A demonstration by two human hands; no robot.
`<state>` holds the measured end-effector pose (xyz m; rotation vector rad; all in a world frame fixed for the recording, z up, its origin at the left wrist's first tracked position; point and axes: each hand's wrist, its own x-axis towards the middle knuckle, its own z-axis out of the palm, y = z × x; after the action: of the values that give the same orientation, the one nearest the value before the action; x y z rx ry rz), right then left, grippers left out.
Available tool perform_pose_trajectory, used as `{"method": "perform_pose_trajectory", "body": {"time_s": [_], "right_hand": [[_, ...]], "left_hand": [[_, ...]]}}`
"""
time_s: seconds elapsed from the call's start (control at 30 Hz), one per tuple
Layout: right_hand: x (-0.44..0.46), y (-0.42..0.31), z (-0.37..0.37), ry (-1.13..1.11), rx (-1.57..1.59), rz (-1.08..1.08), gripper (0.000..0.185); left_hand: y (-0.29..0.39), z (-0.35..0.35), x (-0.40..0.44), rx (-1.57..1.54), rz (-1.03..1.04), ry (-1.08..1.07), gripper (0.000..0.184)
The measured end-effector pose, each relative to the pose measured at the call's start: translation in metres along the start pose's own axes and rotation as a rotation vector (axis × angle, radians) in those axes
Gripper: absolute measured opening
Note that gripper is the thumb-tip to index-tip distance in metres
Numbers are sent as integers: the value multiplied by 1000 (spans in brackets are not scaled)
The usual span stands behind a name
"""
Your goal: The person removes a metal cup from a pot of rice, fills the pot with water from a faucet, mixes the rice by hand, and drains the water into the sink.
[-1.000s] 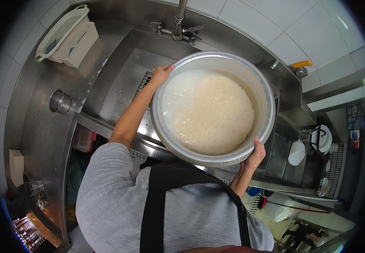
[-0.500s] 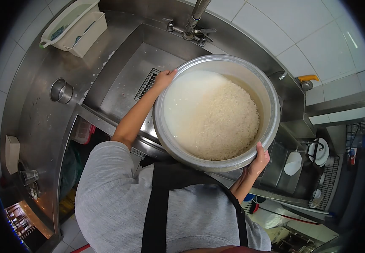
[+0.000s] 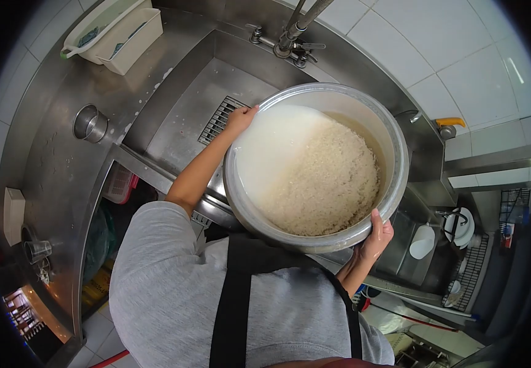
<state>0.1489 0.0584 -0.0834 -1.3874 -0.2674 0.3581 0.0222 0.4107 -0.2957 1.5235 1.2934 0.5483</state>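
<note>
A big round metal pot (image 3: 398, 138) is held over the front edge of the sink, tilted toward the left. Inside it, wet rice (image 3: 333, 184) lies heaped on the right, with cloudy white water (image 3: 271, 144) on the left. My left hand (image 3: 241, 118) grips the pot's upper left rim, thumb on the edge and the other fingers mostly hidden. At the lower right, my right hand (image 3: 376, 238) holds the rim, thumb on top and its other fingers partly under the pot.
Under the tap (image 3: 285, 46) lies the steel sink (image 3: 179, 104) with a drain grate (image 3: 221, 119). A metal cup (image 3: 90, 124) and plastic bins (image 3: 131, 43) stand on the left counter. At the right, a second basin holds a white container (image 3: 422, 241).
The view has shifted, and the pot appears slightly lower and further right. White water now gathers more on the left, and the heap of rice shows more plainly on the right.
</note>
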Motion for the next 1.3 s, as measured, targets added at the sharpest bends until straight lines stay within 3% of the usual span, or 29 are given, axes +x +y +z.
{"method": "perform_pose_trajectory", "body": {"time_s": [0.8,1.3], "right_hand": [[-17,-2,1,-77,-85,-3,9],[-18,-6,7,-106,-99,8,9]], "left_hand": [[-50,-3,-8,-30,-46,22,54],[-29,-12,-31,-136,-148,76,54]]}}
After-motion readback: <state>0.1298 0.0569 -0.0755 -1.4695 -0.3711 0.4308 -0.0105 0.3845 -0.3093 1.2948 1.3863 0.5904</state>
